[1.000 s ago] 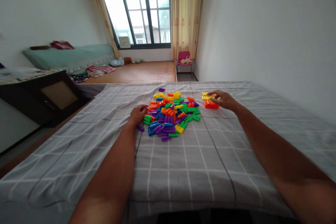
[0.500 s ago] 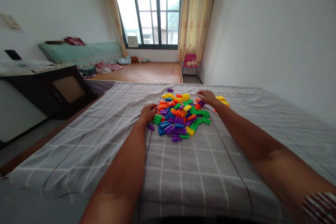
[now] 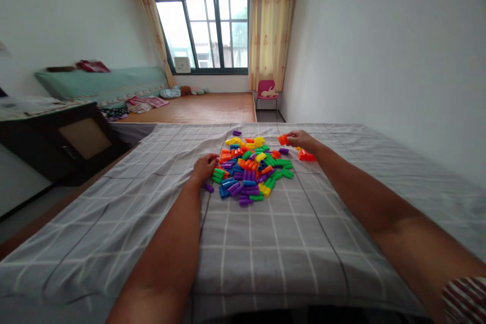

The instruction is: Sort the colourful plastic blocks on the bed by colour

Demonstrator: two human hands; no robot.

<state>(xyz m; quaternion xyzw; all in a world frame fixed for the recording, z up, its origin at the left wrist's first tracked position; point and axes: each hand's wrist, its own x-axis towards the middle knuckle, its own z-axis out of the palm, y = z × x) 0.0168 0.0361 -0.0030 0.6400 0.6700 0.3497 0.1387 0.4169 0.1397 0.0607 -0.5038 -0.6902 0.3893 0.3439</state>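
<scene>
Right hand (image 3: 301, 139) pinches an orange piece (image 3: 282, 139) near the cloth's (image 3: 266, 243) far edge: likely light, stiff, slick, best held by its sides. Left hand (image 3: 205, 166) curls by the pile (image 3: 249, 175), grip unclear.

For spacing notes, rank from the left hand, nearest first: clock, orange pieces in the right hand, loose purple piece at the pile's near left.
1. Purple piece: just this side of the left hand.
2. Orange pieces: across the pile, in the right hand.
3. Clock: far off, at the window.
</scene>
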